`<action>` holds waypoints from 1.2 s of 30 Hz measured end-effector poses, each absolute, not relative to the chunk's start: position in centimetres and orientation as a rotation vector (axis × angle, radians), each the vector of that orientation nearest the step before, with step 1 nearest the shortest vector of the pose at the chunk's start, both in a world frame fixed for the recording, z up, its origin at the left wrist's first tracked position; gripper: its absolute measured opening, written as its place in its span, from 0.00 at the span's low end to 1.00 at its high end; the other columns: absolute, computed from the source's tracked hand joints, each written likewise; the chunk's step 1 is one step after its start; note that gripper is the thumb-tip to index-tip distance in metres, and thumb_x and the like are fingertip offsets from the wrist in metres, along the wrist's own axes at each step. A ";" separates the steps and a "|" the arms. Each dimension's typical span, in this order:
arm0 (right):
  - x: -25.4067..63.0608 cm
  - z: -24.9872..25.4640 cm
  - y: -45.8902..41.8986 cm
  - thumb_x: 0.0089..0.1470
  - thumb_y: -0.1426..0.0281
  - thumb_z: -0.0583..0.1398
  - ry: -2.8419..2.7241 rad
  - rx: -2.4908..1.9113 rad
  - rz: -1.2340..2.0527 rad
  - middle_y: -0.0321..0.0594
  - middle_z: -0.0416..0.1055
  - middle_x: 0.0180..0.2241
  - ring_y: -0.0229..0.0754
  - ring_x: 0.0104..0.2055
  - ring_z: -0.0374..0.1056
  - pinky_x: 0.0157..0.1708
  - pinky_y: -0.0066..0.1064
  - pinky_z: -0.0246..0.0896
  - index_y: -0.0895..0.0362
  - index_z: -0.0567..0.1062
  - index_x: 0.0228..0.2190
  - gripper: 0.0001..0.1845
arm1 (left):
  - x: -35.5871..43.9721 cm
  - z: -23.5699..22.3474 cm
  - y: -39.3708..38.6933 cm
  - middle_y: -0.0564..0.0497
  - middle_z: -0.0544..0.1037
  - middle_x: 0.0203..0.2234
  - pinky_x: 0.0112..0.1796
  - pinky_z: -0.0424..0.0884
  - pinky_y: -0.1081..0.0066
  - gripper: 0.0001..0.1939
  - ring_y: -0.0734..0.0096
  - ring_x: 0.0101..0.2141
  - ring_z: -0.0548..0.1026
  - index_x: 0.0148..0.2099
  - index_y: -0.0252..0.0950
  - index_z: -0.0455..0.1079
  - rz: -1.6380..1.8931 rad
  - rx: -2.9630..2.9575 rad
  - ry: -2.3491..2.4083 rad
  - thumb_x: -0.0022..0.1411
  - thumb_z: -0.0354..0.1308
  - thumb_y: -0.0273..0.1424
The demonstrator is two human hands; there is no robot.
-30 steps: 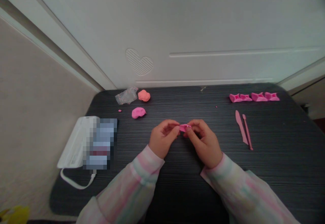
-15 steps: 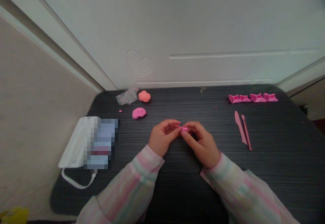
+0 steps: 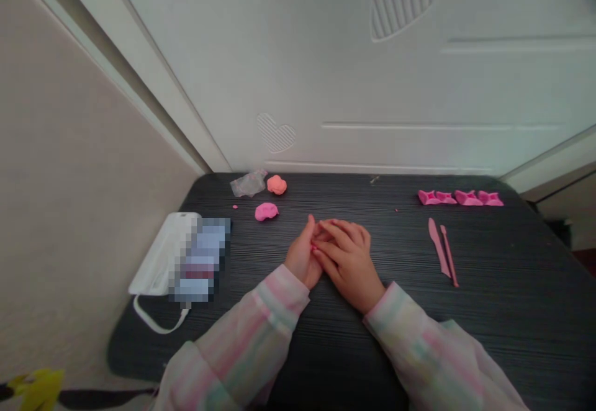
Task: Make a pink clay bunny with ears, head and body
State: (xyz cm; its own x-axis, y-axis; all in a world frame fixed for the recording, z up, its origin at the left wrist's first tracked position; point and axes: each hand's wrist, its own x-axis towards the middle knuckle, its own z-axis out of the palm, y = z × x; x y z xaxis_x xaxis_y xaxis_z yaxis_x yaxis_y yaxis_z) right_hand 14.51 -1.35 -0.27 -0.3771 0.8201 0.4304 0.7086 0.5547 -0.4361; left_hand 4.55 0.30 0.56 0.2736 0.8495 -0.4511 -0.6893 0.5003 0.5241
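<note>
My left hand (image 3: 302, 256) and my right hand (image 3: 348, 262) are pressed together palm to palm over the middle of the dark table (image 3: 503, 299). The right hand lies on top of the left. The small pink clay piece they held is hidden between the palms. Both arms wear pastel striped sleeves. A pink clay lump (image 3: 266, 211) and an orange clay lump (image 3: 276, 184) lie to the far left of my hands.
A clear plastic wrapper (image 3: 248, 183) lies by the orange lump. Pink moulds (image 3: 460, 198) sit in a row at the far right. Two pink modelling tools (image 3: 443, 249) lie right of my hands. A white case (image 3: 162, 252) rests at the table's left edge.
My hands went from pinching the pink clay piece at the fingertips to closing flat over it, right palm on left. The camera tilted up, showing more of the white door.
</note>
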 end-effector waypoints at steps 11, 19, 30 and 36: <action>15.3 -1.1 -1.5 0.52 0.69 0.51 -1.874 -1.257 0.229 0.51 0.57 0.49 0.50 0.53 0.53 0.49 0.51 0.53 0.57 0.66 0.43 0.15 | -2.9 2.2 1.5 0.52 0.68 0.21 0.35 0.61 0.68 0.18 0.69 0.29 0.68 0.31 0.35 0.66 1.191 1.394 1.969 0.56 0.44 0.44; 14.7 -1.1 -1.2 0.53 0.69 0.51 -1.804 -1.172 0.489 0.50 0.61 0.45 0.48 0.50 0.58 0.49 0.49 0.55 0.58 0.67 0.40 0.13 | -5.3 1.3 2.0 0.42 0.73 0.28 0.36 0.61 0.65 0.14 0.59 0.34 0.70 0.31 0.32 0.68 0.781 1.771 2.068 0.48 0.56 0.39; 11.4 -0.9 1.0 0.46 0.72 0.57 -1.856 -1.089 0.626 0.42 0.72 0.32 0.38 0.32 0.68 0.36 0.31 0.66 0.58 0.71 0.36 0.12 | -2.3 1.0 0.0 0.49 0.76 0.33 0.33 0.64 0.73 0.19 0.69 0.32 0.72 0.45 0.36 0.67 0.543 2.063 1.858 0.51 0.52 0.37; 12.1 -0.8 1.1 0.47 0.71 0.57 -1.837 -1.165 0.663 0.39 0.72 0.27 0.37 0.28 0.67 0.32 0.30 0.65 0.59 0.73 0.29 0.07 | -1.5 1.1 -0.2 0.46 0.77 0.35 0.38 0.63 0.67 0.22 0.61 0.37 0.73 0.51 0.43 0.64 0.369 2.184 1.921 0.55 0.47 0.41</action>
State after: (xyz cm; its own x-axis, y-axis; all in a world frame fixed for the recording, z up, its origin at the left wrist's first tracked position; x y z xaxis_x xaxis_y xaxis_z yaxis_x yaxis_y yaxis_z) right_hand 12.10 1.06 -0.83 -0.2147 0.9039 0.3699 0.4590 0.4277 -0.7787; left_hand -1.53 -0.15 1.05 0.1197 0.9916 0.0494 0.9392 -0.1293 0.3181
